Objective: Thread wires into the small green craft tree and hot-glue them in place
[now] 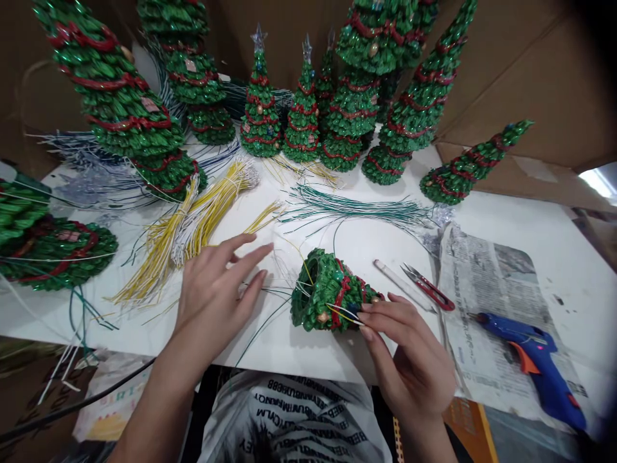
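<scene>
A small green Christmas tree ornament (pixel 328 290) with red trim lies on its side on the white table (pixel 366 241), its hollow base facing left. My right hand (pixel 409 357) grips its narrow end, fingers pinched on the tree and on thin yellow and white wires there. My left hand (pixel 216 289) lies flat on the table to the left, fingers stretched out over thin wires, touching them and holding nothing.
Bundles of yellow wires (pixel 193 222) and green wires (pixel 357 207) lie behind my hands. Several finished trees (pixel 260 109) stand along the back. Red snips (pixel 429 287) and a white stick (pixel 398 283) lie right of the tree. A blue glue gun (pixel 535 360) rests on newspaper (pixel 482 289).
</scene>
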`<state>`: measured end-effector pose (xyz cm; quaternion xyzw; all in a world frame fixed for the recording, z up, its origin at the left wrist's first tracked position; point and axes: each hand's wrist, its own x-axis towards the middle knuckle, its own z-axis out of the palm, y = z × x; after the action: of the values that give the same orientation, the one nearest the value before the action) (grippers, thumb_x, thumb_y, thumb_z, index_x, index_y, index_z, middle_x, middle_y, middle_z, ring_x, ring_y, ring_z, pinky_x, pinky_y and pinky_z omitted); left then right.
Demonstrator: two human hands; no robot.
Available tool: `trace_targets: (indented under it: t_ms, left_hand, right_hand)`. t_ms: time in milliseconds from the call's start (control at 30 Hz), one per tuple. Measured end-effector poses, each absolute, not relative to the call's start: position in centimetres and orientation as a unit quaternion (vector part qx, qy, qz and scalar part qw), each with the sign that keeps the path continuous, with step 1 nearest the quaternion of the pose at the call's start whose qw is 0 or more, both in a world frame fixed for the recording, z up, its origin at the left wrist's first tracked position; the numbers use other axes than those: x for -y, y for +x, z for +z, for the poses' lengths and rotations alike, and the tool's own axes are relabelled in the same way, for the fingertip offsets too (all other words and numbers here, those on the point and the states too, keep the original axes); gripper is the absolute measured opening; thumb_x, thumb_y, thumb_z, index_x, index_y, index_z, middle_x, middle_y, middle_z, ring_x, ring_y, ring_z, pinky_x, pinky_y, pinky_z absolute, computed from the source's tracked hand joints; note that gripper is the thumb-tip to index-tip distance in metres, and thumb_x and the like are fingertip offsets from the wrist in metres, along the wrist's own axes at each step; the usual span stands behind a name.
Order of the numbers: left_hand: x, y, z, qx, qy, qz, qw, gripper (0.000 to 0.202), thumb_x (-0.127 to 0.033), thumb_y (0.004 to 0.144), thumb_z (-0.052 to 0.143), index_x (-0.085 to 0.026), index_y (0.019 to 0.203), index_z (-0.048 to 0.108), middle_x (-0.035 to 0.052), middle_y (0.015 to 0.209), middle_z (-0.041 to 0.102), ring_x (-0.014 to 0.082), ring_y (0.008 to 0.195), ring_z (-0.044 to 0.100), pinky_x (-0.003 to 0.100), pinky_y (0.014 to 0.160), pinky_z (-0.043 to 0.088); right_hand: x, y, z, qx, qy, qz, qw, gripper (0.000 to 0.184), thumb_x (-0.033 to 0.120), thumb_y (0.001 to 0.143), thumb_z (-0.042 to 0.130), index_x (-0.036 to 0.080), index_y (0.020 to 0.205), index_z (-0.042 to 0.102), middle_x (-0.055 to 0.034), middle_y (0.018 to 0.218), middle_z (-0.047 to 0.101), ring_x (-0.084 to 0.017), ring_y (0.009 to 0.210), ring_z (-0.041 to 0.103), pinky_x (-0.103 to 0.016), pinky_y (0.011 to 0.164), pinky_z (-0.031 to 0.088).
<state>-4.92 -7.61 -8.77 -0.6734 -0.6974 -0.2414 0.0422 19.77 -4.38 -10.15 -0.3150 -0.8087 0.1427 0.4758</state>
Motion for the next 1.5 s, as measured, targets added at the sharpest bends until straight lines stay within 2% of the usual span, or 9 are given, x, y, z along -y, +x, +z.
trace_targets:
  t_ms: [100, 233, 400, 533, 767, 900, 1067, 1233, 1500]
  left_hand:
    - [7.0, -4.1, -8.1, 0.611, -0.752, -0.247, -0.019, 0.027, -0.024, 0.093, 0.054, -0.03, 0.116, 0.067, 0.0026, 0.132, 0.064, 0.0276, 0.12, 0.054, 0.05, 0.1, 0.038]
    - [6.4, -3.2, -8.0, 0.534, -0.804, -0.248, -0.085, 0.016, -0.025, 0.094, 0.055, -0.026, 0.101, 0.07, 0.0026, 0.121, 0.071, 0.0307, 0.125, 0.052, 0.06, 0.108, 0.021]
    - [6.3, -1.9, -8.3, 0.504, -0.807, -0.298, -0.077, 0.016, -0.018, 0.092, 0.055, -0.021, 0.083, 0.067, -0.0005, 0.093, 0.077, 0.0241, 0.113, 0.062, 0.047, 0.11, 0.023]
    - [6.1, -0.9, -8.5, 0.505, -0.796, -0.324, -0.083, 0.017, -0.017, 0.091, 0.055, -0.02, 0.081, 0.068, 0.0007, 0.094, 0.077, 0.0214, 0.103, 0.062, 0.04, 0.098, 0.035]
    - [5.0, 0.5, -8.9, 0.497, -0.751, -0.325, -0.289, 0.026, -0.018, 0.092, 0.053, -0.018, 0.069, 0.066, 0.0013, 0.068, 0.066, 0.0174, 0.081, 0.056, 0.031, 0.081, 0.042]
    - [5.0, 0.6, -8.8, 0.492, -0.736, -0.318, -0.34, 0.028, -0.021, 0.092, 0.051, -0.018, 0.068, 0.065, 0.002, 0.072, 0.065, 0.0167, 0.079, 0.056, 0.029, 0.077, 0.043]
    - [5.0, 0.4, -9.0, 0.49, -0.701, -0.321, -0.408, 0.023, -0.021, 0.091, 0.051, -0.016, 0.074, 0.066, 0.0027, 0.078, 0.064, 0.0146, 0.075, 0.057, 0.026, 0.07, 0.044]
    - [5.1, 0.5, -9.4, 0.498, -0.689, -0.346, -0.397, 0.011, -0.016, 0.084, 0.059, -0.017, 0.078, 0.069, 0.0012, 0.075, 0.064, 0.0129, 0.071, 0.058, 0.024, 0.065, 0.043]
    - [5.4, 0.6, -9.4, 0.504, -0.696, -0.361, -0.362, 0.022, -0.022, 0.088, 0.056, -0.018, 0.073, 0.072, 0.0031, 0.071, 0.067, 0.0143, 0.07, 0.057, 0.027, 0.068, 0.043]
  right_hand:
    - [4.5, 19.4, -9.1, 0.824, -0.321, 0.114, 0.452, 0.021, 0.002, 0.083, 0.061, 0.017, 0.098, 0.064, -0.003, 0.092, 0.069, -0.015, 0.084, 0.066, -0.037, 0.091, 0.05]
    - [4.6, 18.7, -8.2, 0.844, -0.317, 0.099, 0.422, 0.02, -0.001, 0.083, 0.06, 0.014, 0.096, 0.065, -0.0059, 0.093, 0.07, -0.015, 0.086, 0.066, -0.037, 0.089, 0.047]
    - [4.3, 18.9, -8.5, 0.846, -0.32, 0.092, 0.416, 0.022, -0.001, 0.083, 0.061, 0.013, 0.098, 0.064, -0.0068, 0.094, 0.069, -0.017, 0.088, 0.063, -0.04, 0.087, 0.048]
    - [3.8, 20.0, -8.8, 0.856, -0.289, 0.1, 0.416, 0.025, -0.002, 0.08, 0.065, 0.012, 0.101, 0.064, -0.0092, 0.095, 0.068, -0.019, 0.092, 0.062, -0.04, 0.085, 0.051]
    - [3.6, 21.1, -9.0, 0.853, -0.291, 0.097, 0.422, 0.025, -0.001, 0.08, 0.067, 0.012, 0.101, 0.064, -0.0091, 0.093, 0.068, -0.018, 0.092, 0.063, -0.039, 0.084, 0.054]
    - [3.4, 21.3, -8.7, 0.864, -0.278, 0.068, 0.415, 0.027, 0.0, 0.079, 0.069, 0.015, 0.1, 0.065, -0.0076, 0.091, 0.069, -0.017, 0.087, 0.064, -0.035, 0.077, 0.057]
    - [2.9, 21.9, -8.4, 0.893, -0.237, 0.038, 0.38, 0.027, 0.0, 0.078, 0.069, 0.012, 0.103, 0.065, -0.0088, 0.091, 0.071, -0.018, 0.089, 0.066, -0.035, 0.081, 0.059]
    - [2.6, 22.4, -8.2, 0.906, -0.212, 0.049, 0.362, 0.026, 0.004, 0.084, 0.064, 0.015, 0.108, 0.064, -0.0071, 0.095, 0.072, -0.018, 0.094, 0.067, -0.034, 0.083, 0.06]
    - [2.5, 22.6, -8.0, 0.917, -0.192, 0.047, 0.346, 0.025, 0.002, 0.083, 0.064, 0.007, 0.107, 0.064, -0.0114, 0.097, 0.07, -0.02, 0.1, 0.064, -0.036, 0.087, 0.059]
